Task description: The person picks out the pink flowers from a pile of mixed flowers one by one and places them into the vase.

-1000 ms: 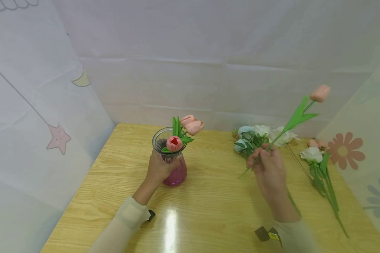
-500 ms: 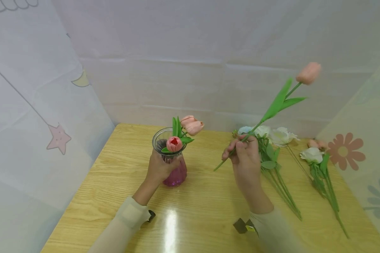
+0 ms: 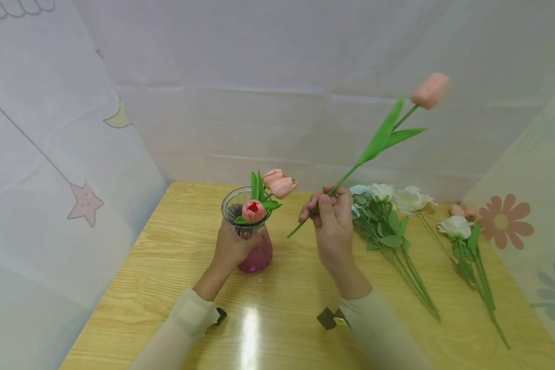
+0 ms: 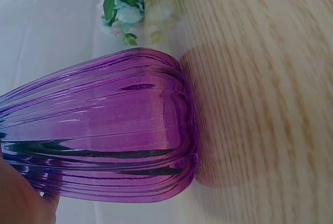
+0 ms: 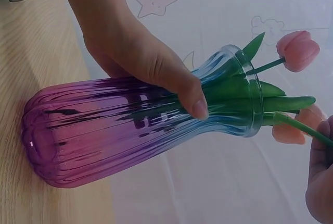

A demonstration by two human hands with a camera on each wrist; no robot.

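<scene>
My left hand [image 3: 233,246] grips the neck of a ribbed glass vase [image 3: 257,255], clear at the rim and purple-pink below, which stands upright on the table. Several pink tulips [image 3: 254,210] with green leaves stand in it, their stems showing through the glass in the right wrist view. Right of the vase, my right hand [image 3: 334,231] pinches the lower stem of another pink tulip [image 3: 380,141] between thumb and fingers. That tulip slants, bloom up to the right, stem end down toward the vase. In the left wrist view, the purple glass [image 4: 114,130] fills the middle.
A bunch of white and pale blue flowers [image 3: 384,216] lies at the table's back right. Farther right lie a white rose [image 3: 456,226] and other stems near the edge. Pale printed cloth [image 3: 259,118] rises behind the wooden table [image 3: 176,246] and along both sides.
My right hand has moved left with the tulip, from over the pale blue flowers toward the vase, and the bloom has risen. The left hand and vase have stayed in place.
</scene>
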